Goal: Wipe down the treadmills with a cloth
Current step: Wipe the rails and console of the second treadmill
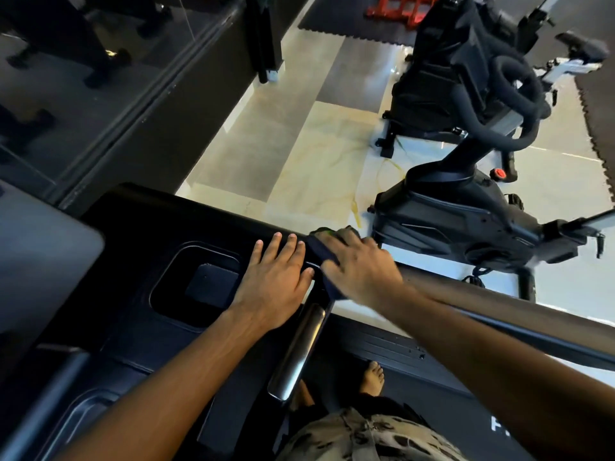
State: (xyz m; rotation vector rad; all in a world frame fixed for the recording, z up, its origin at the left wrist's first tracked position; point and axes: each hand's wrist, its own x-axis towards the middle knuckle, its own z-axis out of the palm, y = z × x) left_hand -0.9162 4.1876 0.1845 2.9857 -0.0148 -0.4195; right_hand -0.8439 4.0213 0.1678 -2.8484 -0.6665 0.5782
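The dark cloth (320, 252) lies under the right grip (359, 267) on the right edge of the treadmill console (159, 224); blur hides whether its fingers curl round it. The left grip (276, 281) rests spread flat just beside.

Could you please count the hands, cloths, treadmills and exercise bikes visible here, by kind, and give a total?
Hands: 2, left hand and right hand
Cloth: 1
Treadmill: 1
Exercise bikes: 2
Total: 6
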